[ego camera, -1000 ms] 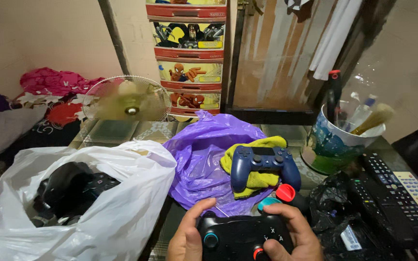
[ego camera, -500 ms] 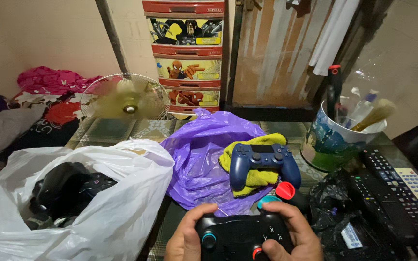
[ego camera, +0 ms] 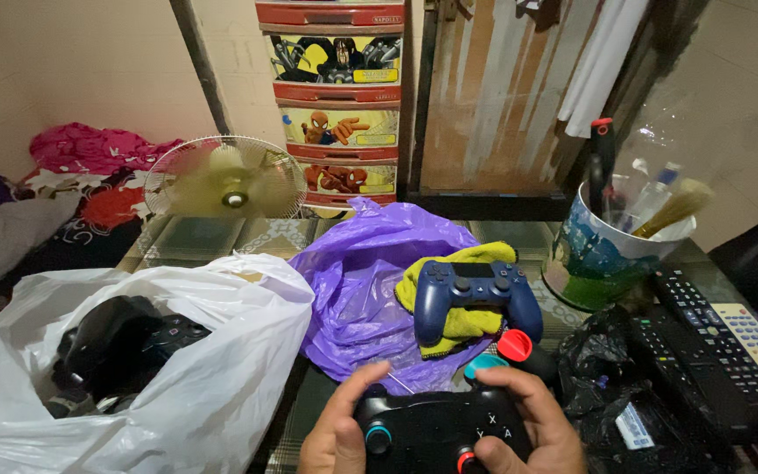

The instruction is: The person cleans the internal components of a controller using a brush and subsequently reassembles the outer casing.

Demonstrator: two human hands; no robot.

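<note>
Both my hands grip a black game controller point(ego camera: 436, 430) at the bottom of the head view. My left hand point(ego camera: 337, 430) wraps its left grip, thumb by a blue-ringed stick. My right hand point(ego camera: 528, 421) wraps the right grip, thumb near the face buttons and a red-ringed stick. Just beyond it, a dark blue controller point(ego camera: 474, 294) rests on a yellow cloth point(ego camera: 458, 320) over a purple plastic bag point(ego camera: 366, 290). A small device with a red and a teal cap point(ego camera: 506, 351) lies between the two controllers.
A white plastic bag point(ego camera: 195, 386) at left holds several black controllers point(ego camera: 116, 338). A spinning fan point(ego camera: 225, 180) and a plastic drawer unit point(ego camera: 335, 96) stand behind. At right are a bucket with tools point(ego camera: 607, 254), several remotes point(ego camera: 712, 338) and a black bag point(ego camera: 607, 360).
The view has shifted slightly; my hands keep hold of the black controller, with the thumbs moving a little on it. Nothing else has moved.
</note>
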